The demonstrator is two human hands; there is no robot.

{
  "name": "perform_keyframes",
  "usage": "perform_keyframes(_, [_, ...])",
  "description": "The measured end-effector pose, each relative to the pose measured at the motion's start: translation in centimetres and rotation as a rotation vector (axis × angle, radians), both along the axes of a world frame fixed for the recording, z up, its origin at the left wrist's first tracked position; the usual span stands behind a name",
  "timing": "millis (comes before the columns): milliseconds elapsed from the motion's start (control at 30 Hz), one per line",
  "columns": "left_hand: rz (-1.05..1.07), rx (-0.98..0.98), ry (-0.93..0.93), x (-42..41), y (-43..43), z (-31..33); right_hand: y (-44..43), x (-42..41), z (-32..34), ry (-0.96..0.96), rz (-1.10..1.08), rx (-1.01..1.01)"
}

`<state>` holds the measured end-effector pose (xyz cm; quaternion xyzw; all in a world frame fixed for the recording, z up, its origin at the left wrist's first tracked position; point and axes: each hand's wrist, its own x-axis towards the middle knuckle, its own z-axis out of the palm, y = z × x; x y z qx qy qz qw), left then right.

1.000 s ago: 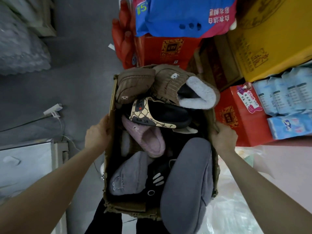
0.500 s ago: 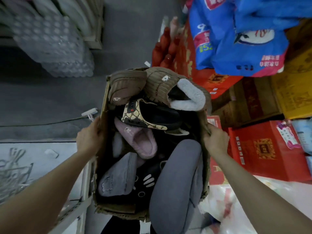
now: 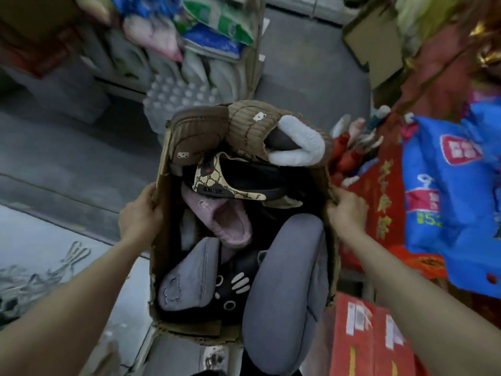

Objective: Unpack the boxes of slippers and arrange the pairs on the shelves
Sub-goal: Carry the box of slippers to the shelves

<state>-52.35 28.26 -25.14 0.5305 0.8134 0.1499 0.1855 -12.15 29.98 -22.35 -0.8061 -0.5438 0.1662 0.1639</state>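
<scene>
I carry an open cardboard box (image 3: 160, 169) full of slippers in front of me. My left hand (image 3: 141, 215) grips its left wall and my right hand (image 3: 347, 210) grips its right wall. On top at the far end lie brown corduroy slippers (image 3: 244, 131) with a white fleece lining. Under them sits a black slipper with a beige patterned strap (image 3: 230, 183). A pink plush slipper (image 3: 227, 221) lies in the middle. Grey slippers (image 3: 287, 289) and a black one with paw marks (image 3: 233, 286) fill the near end.
Shelves with bagged goods (image 3: 211, 36) and a shrink-wrapped pack of bottles (image 3: 179, 99) stand ahead across the grey floor. Red cartons (image 3: 363, 335), blue bags (image 3: 447, 191) and red bottles (image 3: 347, 150) crowd the right side. A white surface (image 3: 40, 245) lies at the lower left.
The view has swung left and upward: the stacked goods slid to the right, and the shelves and bottle pack came into sight ahead. Both hands kept their hold on the box.
</scene>
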Motion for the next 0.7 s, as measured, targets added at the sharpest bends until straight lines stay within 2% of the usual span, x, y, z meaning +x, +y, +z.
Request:
perform_keyframes(267, [0.242, 0.058, 0.041, -5.2, 9.7, 3.0, 21.0, -7.5, 2.9, -0.001, 0.346, 0.049])
perform_keyframes(433, [0.383, 0.072, 0.006, -9.5, 14.8, 3.0, 31.3, -14.0, 3.6, -0.005, 0.463, 0.077])
perform_keyframes(700, [0.454, 0.038, 0.002, -17.2, 23.7, 2.5, 43.9, -23.9, 2.1, -0.011, 0.546, 0.056])
